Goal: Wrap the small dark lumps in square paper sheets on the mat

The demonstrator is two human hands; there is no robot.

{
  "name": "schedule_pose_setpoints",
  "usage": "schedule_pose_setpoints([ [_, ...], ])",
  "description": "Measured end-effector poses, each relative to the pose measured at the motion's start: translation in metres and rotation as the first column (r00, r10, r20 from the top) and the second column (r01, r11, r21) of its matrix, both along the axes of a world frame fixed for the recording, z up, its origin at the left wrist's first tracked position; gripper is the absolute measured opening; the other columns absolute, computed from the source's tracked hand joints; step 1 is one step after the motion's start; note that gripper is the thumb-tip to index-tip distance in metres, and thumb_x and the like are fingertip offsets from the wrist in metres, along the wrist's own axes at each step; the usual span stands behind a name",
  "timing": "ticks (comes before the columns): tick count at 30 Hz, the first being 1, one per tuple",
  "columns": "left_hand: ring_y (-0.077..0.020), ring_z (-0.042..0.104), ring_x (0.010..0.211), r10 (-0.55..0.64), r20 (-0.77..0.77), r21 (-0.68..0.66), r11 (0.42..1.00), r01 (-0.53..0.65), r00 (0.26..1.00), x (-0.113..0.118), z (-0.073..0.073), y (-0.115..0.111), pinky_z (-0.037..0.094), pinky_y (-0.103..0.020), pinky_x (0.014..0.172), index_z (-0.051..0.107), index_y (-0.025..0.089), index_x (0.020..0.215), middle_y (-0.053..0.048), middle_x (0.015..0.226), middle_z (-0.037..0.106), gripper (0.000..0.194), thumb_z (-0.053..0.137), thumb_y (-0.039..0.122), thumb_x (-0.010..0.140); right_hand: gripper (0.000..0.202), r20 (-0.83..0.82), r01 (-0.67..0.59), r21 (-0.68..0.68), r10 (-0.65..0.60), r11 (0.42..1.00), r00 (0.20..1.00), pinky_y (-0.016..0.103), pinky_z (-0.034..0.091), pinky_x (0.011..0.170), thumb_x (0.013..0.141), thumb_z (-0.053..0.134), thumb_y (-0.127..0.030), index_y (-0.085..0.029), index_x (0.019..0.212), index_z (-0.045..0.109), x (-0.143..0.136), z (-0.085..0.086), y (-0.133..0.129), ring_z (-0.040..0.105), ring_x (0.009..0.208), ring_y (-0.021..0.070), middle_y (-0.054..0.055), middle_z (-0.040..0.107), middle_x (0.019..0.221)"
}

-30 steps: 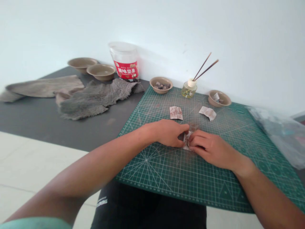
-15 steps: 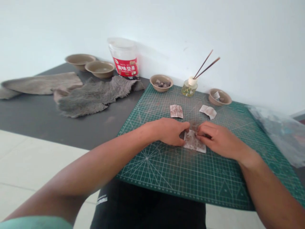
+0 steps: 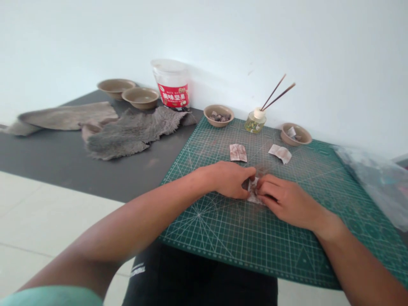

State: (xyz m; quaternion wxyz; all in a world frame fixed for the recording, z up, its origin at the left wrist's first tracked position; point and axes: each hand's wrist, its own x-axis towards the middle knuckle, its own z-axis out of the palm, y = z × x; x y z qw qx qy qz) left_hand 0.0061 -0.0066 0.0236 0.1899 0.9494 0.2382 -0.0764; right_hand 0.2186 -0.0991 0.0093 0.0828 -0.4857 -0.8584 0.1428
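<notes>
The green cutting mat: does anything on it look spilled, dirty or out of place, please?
Dirty, yes: a brownish smudge marks the green cutting mat just beyond the left hand and right hand, dulling its printed grid. What left it, I cannot tell. Nothing looks tipped over.

The left hand (image 3: 230, 179) and right hand (image 3: 288, 202) touch a stained sheet (image 3: 253, 198) (partly hidden) on a green mat (image 3: 223, 238).

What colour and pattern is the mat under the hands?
The mat is green with white grid lines, best seen in the head view.
</notes>
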Motion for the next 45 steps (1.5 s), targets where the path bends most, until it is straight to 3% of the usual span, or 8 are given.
schedule_pose_setpoints([
  [4,-0.0276,0.066,0.09,-0.001,-0.006,0.003,1.0,0.001,1.0,0.0002,0.0008,-0.0001,0.047,-0.033,0.07,0.05,0.024,0.12,-0.008,0.102,0.07,0.044,0.056,0.049,0.084,0.01,0.047,0.127,0.059,-0.13,0.99,0.99,0.035,0.047,0.076,0.097,0.053,-0.023,-0.021,0.09,0.059,0.0044,0.0025,-0.0004,0.061,0.084,0.0195,0.004,0.061,0.095],
  [9,-0.0283,0.066,0.091,-0.009,-0.003,0.003,1.0,0.009,1.0,0.0002,0.0011,0.0,0.047,-0.034,0.07,0.05,0.024,0.121,-0.007,0.101,0.07,0.045,0.057,0.05,0.084,0.01,-0.039,-0.028,-0.079,0.025,0.996,0.999,0.031,0.047,0.077,0.097,0.055,-0.024,-0.023,0.089,0.061,0.0077,0.003,-0.0004,0.061,0.085,0.0172,0.002,0.063,0.096],
  [14,-0.0278,0.066,0.089,-0.008,-0.003,0.013,1.0,0.008,1.0,-0.0002,-0.0014,0.0007,0.046,-0.033,0.069,0.05,0.024,0.12,-0.007,0.101,0.07,0.044,0.056,0.049,0.085,0.008,-0.028,0.126,0.031,-0.125,0.992,0.992,0.034,0.047,0.079,0.095,0.056,-0.023,-0.022,0.09,0.062,0.0085,0.0021,0.0055,0.061,0.086,0.0193,0.003,0.064,0.095],
  [19,-0.0269,0.066,0.085,-0.024,0.006,0.008,1.0,0.024,1.0,-0.0013,-0.0023,0.0013,0.044,-0.032,0.066,0.051,0.025,0.117,-0.006,0.097,0.07,0.042,0.056,0.05,0.084,0.01,-0.106,-0.026,-0.097,0.015,0.995,0.994,0.031,0.047,0.079,0.095,0.057,-0.022,-0.023,0.087,0.063,0.0053,0.0033,0.0029,0.062,0.088,0.0173,0.001,0.065,0.094],
  [24,-0.0267,0.066,0.089,-0.006,-0.008,0.009,1.0,0.006,1.0,-0.0008,-0.0009,0.0008,0.045,-0.032,0.069,0.05,0.024,0.119,-0.007,0.101,0.07,0.043,0.056,0.05,0.085,0.006,-0.067,0.149,-0.027,-0.15,0.989,0.986,0.032,0.045,0.074,0.093,0.06,-0.022,-0.022,0.087,0.063,0.0069,0.0033,0.0034,0.06,0.082,0.0173,0.001,0.063,0.09],
  [28,-0.0271,0.066,0.087,-0.023,0.004,0.008,1.0,0.023,1.0,-0.0009,-0.001,0.0008,0.044,-0.032,0.066,0.051,0.024,0.117,-0.006,0.098,0.069,0.041,0.056,0.051,0.086,0.01,-0.118,-0.007,-0.114,-0.006,0.993,0.993,0.031,0.046,0.077,0.095,0.058,-0.023,-0.023,0.087,0.063,0.0038,0.0036,0.0006,0.061,0.086,0.0167,0.001,0.064,0.092],
  [33,-0.0263,0.066,0.087,-0.035,0.011,0.018,0.999,0.035,0.999,-0.0008,-0.0024,0.0018,0.044,-0.032,0.067,0.051,0.024,0.119,-0.007,0.101,0.07,0.041,0.056,0.048,0.086,0.007,-0.079,0.158,-0.013,-0.158,0.987,0.984,0.033,0.046,0.076,0.093,0.06,-0.022,-0.022,0.087,0.062,0.0035,0.0026,0.0021,0.06,0.082,0.0175,0.001,0.063,0.091],
  [45,-0.0262,0.065,0.086,-0.026,0.007,0.007,1.0,0.026,1.0,-0.0009,-0.0023,0.0018,0.043,-0.032,0.066,0.051,0.024,0.118,-0.007,0.099,0.07,0.041,0.057,0.05,0.086,0.008,-0.133,0.033,-0.119,-0.049,0.992,0.99,0.031,0.047,0.076,0.093,0.062,-0.023,-0.022,0.085,0.064,0.0043,0.0039,0.0032,0.061,0.082,0.0164,0.001,0.065,0.09],
])
